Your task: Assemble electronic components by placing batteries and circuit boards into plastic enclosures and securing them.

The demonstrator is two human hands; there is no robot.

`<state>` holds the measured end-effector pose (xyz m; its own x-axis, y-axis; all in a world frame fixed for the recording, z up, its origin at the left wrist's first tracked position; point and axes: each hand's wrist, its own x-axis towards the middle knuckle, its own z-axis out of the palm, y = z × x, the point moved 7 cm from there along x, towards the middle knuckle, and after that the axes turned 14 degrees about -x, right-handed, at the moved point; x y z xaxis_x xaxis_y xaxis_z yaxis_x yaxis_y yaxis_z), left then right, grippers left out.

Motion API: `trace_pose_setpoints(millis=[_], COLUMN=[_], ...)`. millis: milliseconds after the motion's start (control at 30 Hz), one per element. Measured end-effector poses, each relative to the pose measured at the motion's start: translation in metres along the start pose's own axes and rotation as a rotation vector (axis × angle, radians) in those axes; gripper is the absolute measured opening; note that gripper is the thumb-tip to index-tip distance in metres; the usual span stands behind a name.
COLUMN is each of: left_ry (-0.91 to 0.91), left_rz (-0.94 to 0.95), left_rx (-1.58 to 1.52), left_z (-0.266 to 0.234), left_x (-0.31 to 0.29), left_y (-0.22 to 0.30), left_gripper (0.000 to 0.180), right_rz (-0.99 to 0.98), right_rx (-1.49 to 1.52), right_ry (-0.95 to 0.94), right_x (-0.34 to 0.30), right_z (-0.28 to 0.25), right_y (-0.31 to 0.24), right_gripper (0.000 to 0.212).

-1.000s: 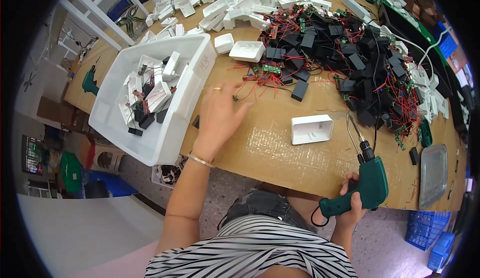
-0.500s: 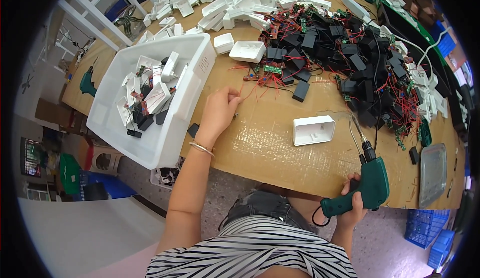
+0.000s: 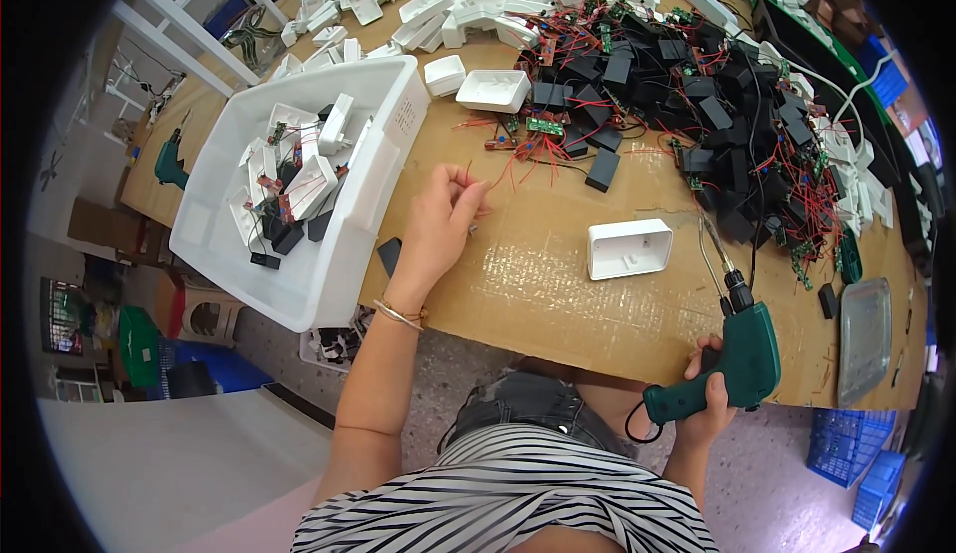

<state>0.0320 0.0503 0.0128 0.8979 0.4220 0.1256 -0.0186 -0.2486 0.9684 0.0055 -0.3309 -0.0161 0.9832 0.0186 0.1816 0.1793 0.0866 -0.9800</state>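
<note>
My left hand (image 3: 438, 222) is over the cardboard-covered table with thumb and fingers pinched on a thin red wire, whose end (image 3: 469, 169) sticks up past the fingertips. A dark green soldering gun (image 3: 749, 356) is in my right hand (image 3: 711, 406), gripped by its handle at the table's front edge, its metal tip angled up and away from me. Between the hands an open white plastic case (image 3: 629, 249) stands on its side, its inside facing me. Beyond my left fingers lie small green circuit boards (image 3: 545, 126) with red wires, at the edge of a heap.
A white plastic bin (image 3: 351, 289) on the left holds cases, boards and black blocks. Black blocks (image 3: 712, 113) and wires are heaped at the back right, white cases (image 3: 488, 0) behind. A clear tray (image 3: 863, 344) lies far right; another green soldering gun (image 3: 171, 162) lies far left.
My left hand has shifted slightly right and turned, still pinching the red wire. My right hand and the soldering gun keep nearly the same place. The whole view has tilted a little.
</note>
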Motion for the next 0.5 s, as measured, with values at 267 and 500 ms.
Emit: trace_pose_setpoints(millis=[267,500], left_ry=[-0.133,-0.199], left_rz=[-0.048,0.261], left_rx=[-0.329,0.185], left_z=[0.021,0.027], left_x=[-0.009,-0.017], left_y=[-0.017,0.003], left_gripper=[0.031,0.031], right_rz=[-0.002,0.006], right_rx=[-0.010,-0.010], right_ry=[0.002,-0.018], right_x=[0.000,0.001], right_z=[0.005,0.003], right_y=[-0.003,-0.002], right_gripper=[0.052,0.053])
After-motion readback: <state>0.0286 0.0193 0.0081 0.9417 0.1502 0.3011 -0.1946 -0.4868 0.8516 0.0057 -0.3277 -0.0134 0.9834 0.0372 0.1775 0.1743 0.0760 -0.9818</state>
